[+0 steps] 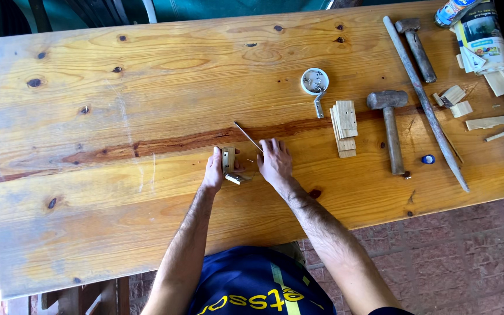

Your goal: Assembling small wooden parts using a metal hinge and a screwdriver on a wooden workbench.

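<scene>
My left hand [213, 170] pins the small wood block [228, 162]; right hand [274, 161], holding the thin rod [248, 136], should keep it steady.

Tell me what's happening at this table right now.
A person leans over a long varnished pine table. The left hand holds a small wooden block with a metal bracket; the right hand holds a thin metal rod beside it. Two steel-headed hammers and stacked wooden slats lie to the right.
</scene>
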